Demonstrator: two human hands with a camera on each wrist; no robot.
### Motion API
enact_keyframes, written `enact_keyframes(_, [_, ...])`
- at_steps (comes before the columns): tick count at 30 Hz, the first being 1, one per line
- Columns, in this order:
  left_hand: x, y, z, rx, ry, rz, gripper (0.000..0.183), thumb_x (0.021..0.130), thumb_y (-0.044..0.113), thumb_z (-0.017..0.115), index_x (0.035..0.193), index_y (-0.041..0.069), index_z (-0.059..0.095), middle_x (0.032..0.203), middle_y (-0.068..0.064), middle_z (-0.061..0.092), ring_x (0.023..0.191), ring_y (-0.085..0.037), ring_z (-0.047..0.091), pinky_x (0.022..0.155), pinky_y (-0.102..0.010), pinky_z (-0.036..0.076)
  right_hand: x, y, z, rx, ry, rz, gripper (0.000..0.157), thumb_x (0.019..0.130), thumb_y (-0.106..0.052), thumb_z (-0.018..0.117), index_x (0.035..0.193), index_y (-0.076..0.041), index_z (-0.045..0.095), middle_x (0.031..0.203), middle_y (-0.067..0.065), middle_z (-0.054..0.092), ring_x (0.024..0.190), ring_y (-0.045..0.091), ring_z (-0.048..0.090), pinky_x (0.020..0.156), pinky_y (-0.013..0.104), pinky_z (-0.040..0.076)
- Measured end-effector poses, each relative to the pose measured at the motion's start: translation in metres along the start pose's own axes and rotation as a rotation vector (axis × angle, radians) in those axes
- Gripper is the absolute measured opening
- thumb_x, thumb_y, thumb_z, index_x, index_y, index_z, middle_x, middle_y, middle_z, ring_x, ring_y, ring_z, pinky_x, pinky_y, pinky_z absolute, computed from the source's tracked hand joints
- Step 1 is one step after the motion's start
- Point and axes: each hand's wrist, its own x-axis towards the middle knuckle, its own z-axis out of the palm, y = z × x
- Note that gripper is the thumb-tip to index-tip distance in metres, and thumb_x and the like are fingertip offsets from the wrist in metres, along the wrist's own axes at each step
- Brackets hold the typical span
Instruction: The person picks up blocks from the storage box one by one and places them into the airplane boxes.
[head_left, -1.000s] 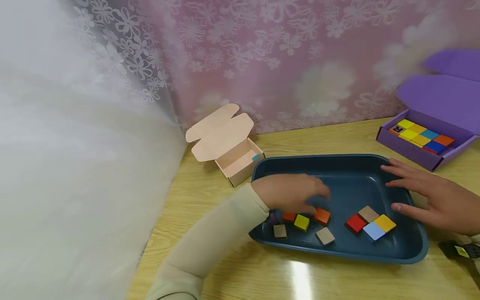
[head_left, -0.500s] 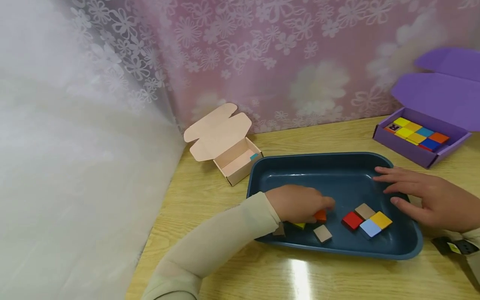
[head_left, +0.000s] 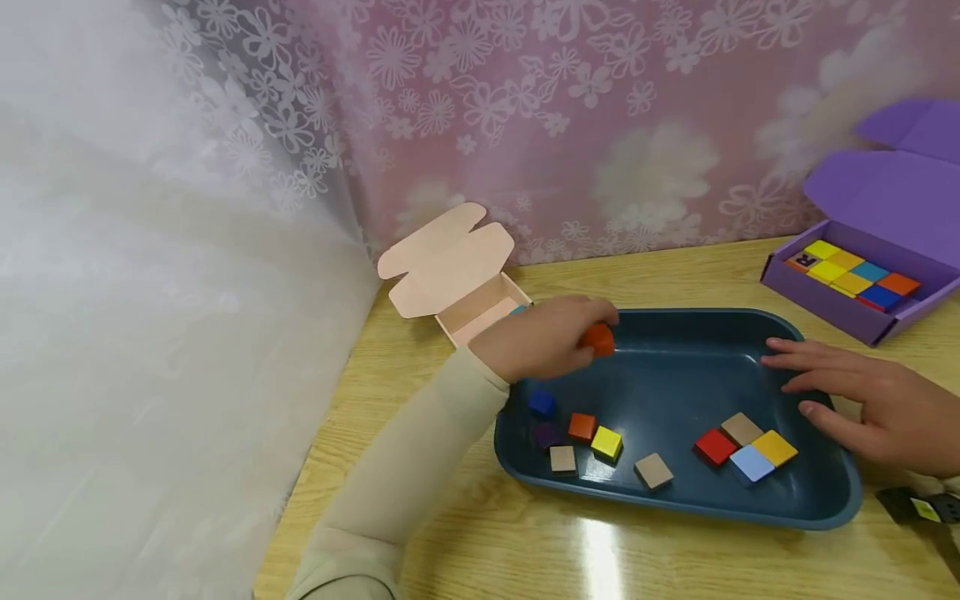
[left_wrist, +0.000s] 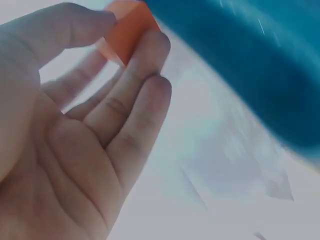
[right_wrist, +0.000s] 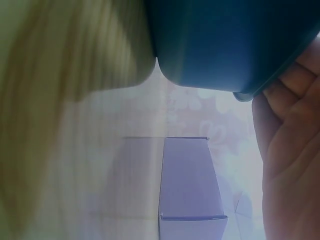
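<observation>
Between thumb and fingers, my left hand [head_left: 542, 335] pinches an orange block [head_left: 597, 340], held over the back left rim of the dark blue tray [head_left: 675, 354]. In the left wrist view the same orange block [left_wrist: 131, 30] sits at the fingertips. My right hand [head_left: 873, 400] rests with relaxed, spread fingers on the tray's right rim. Inside the tray at left lie a blue block [head_left: 542, 403], a purple block [head_left: 547, 435], another orange block [head_left: 582, 427], a yellow block [head_left: 607, 443] and two plain wooden blocks. A red block [head_left: 715, 447] touches a group of several at right.
An open beige box [head_left: 472, 308] stands behind the tray's left end, partly hidden by my left hand; a bit of teal shows in it. At the right back, an open purple box [head_left: 825, 304] holds several coloured blocks. A floral curtain [head_left: 555, 150] hangs behind the table.
My left hand has gripped the orange block from the tray and lifted it up and leftward, toward the beige box. The right hand has stayed on the tray's rim.
</observation>
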Motion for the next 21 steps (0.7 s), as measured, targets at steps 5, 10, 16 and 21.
enact_keyframes(5, [-0.01, -0.065, -0.013, -0.072, 0.131, -0.236, 0.045, 0.097, 0.022, 0.071, 0.138, 0.012, 0.055, 0.117, 0.0, 0.066, 0.093, -0.01, 0.062, 0.084, -0.023, 0.055, 0.0, 0.001, 0.002, 0.005, 0.019, 0.005, 0.047, 0.062, 0.004, 0.087, 0.103, -0.016, 0.075, 0.151, -0.014, 0.048, 0.147, -0.001, 0.032, 0.111, 0.004, 0.021])
enact_keyframes(10, [-0.008, -0.114, -0.005, -0.092, 0.096, -0.413, 0.049, 0.097, 0.026, 0.072, 0.142, 0.012, 0.055, 0.12, -0.002, 0.065, 0.098, -0.013, 0.062, 0.087, -0.031, 0.055, -0.001, 0.002, 0.002, 0.025, 0.016, -0.023, 0.047, 0.063, 0.003, 0.088, 0.104, -0.017, 0.073, 0.149, -0.007, 0.053, 0.147, 0.005, 0.034, 0.111, 0.006, 0.022])
enact_keyframes(16, [0.003, -0.137, 0.008, -0.138, 0.046, -0.514, 0.037, 0.097, 0.021, 0.071, 0.132, 0.013, 0.061, 0.117, -0.001, 0.065, 0.098, -0.016, 0.063, 0.086, -0.033, 0.056, -0.002, 0.005, 0.001, 0.039, 0.02, -0.046, 0.046, 0.065, 0.002, 0.087, 0.104, -0.018, 0.073, 0.147, -0.003, 0.056, 0.147, 0.008, 0.036, 0.113, 0.008, 0.022])
enact_keyframes(21, [0.012, -0.142, 0.015, -0.14, 0.057, -0.582, 0.029, 0.096, 0.015, 0.07, 0.125, 0.015, 0.065, 0.112, -0.001, 0.066, 0.096, -0.017, 0.063, 0.084, -0.033, 0.057, -0.003, 0.008, 0.0, 0.048, 0.019, -0.065, 0.048, 0.066, 0.002, 0.087, 0.106, -0.019, 0.072, 0.143, 0.003, 0.06, 0.147, 0.013, 0.038, 0.113, 0.009, 0.024])
